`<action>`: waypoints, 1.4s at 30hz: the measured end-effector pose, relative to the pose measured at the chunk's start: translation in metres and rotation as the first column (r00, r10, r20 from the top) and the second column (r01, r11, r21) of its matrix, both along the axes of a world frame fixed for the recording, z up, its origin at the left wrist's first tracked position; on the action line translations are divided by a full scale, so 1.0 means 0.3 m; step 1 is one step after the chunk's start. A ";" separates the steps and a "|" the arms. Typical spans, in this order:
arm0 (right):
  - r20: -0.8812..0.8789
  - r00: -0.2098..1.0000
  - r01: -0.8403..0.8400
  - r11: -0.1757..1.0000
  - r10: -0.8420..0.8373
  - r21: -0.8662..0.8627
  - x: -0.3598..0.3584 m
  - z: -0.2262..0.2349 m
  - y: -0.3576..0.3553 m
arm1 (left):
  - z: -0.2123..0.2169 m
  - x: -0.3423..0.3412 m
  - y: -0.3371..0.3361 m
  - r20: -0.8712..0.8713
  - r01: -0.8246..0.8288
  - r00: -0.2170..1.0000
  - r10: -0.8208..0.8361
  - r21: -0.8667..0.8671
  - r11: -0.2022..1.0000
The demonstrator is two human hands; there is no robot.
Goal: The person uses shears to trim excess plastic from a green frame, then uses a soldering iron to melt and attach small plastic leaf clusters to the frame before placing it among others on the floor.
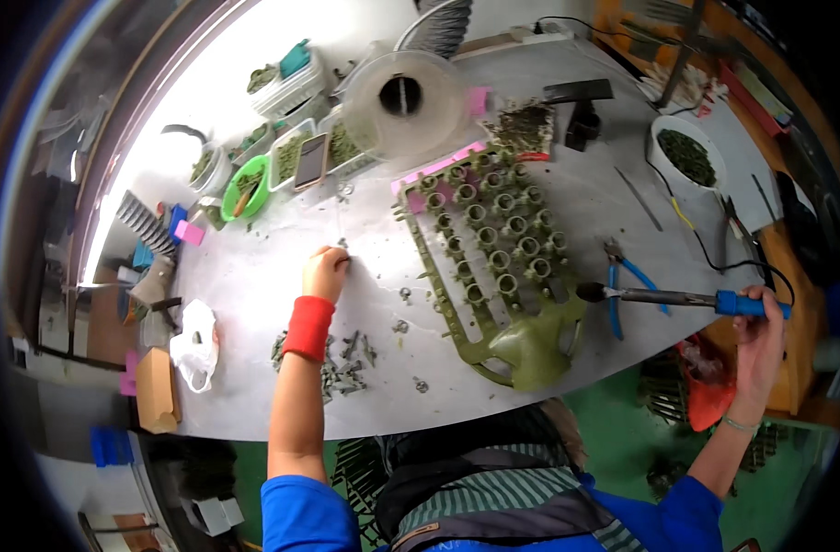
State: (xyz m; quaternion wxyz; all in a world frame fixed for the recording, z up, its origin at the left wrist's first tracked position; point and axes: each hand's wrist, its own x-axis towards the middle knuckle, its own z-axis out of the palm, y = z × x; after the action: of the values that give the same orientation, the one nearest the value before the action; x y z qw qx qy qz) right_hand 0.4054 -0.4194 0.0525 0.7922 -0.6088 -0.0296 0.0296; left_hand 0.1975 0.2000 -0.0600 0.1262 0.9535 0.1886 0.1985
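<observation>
My left hand [326,273], below a red wristband, rests over the middle of the table with fingers pinched together. Whatever lies between the fingertips is too small to make out. Several small grey-green pieces [344,377] lie loose near that forearm. In my right hand [758,336], out at the right, is a soldering iron [673,297] gripped by its blue handle. Its dark, broad tip points left, over the edge of an olive-green moulded frame [539,345]. Rows of small ring-shaped cups [502,235] stand on this frame.
Blue-handled pliers [615,294] lie under the iron's shaft. A white bowl [668,152] of green bits stands far right, near the cable. Tubs, a green bowl [239,204] and a phone [311,162] sit far left. A clear round hood [406,120] rises at the back.
</observation>
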 end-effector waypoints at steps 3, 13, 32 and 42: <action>-0.008 1.000 0.024 0.999 -0.024 0.042 0.000 -0.004 0.027 | 0.007 -0.035 0.030 0.066 -0.079 0.994 0.086 -0.105 0.991; 0.058 0.998 -0.037 0.999 0.035 0.032 -0.006 -0.003 0.044 | 0.373 0.258 -0.763 0.209 0.553 0.833 -0.512 -0.338 0.762; 0.058 0.991 -0.129 0.985 0.123 0.113 0.041 -0.072 0.046 | 0.239 0.394 -0.927 0.116 0.510 0.857 -0.502 -0.052 0.859; 0.078 0.995 -0.075 0.993 0.068 0.091 0.028 -0.048 0.003 | 0.248 0.384 -0.923 0.139 0.503 0.857 -0.496 -0.021 0.864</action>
State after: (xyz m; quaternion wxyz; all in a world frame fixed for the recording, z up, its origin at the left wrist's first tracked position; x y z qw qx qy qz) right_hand 0.4138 -0.4185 0.0381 0.8167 -0.5701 -0.0826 0.0339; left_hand 0.3127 -0.0769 0.0143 0.2120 0.9510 -0.0681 0.2147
